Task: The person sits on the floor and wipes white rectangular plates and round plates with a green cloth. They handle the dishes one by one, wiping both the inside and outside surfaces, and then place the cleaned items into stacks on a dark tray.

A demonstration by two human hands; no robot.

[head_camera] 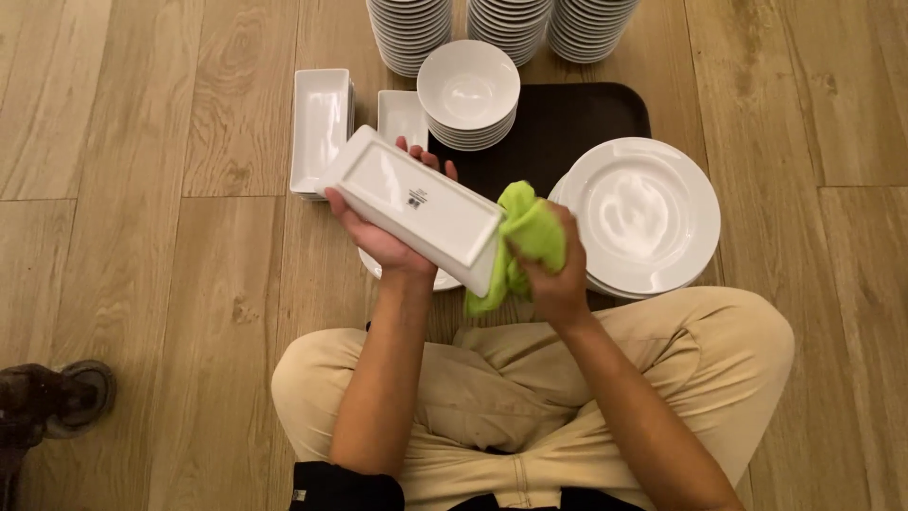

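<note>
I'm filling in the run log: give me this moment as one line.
left hand: holds white rectangular dish, underside up | right hand: presses green cloth to dish end | nearby: stacked round plates, dark tray

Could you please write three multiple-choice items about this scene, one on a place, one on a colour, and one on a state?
1. Where does the stack of round bowls stand?
A. on the dark tray
B. on the person's lap
C. inside the rectangular dishes

2. What colour is the cloth?
A. blue
B. green
C. red

3. How is the held rectangular dish turned?
A. underside up
B. hollow side up
C. lying flat on the floor

Answers: 1 A, the bowls sit at the tray's left end. 2 B, the cloth in the right hand is bright green. 3 A, the left hand shows the flat base with its foot rim.
</note>
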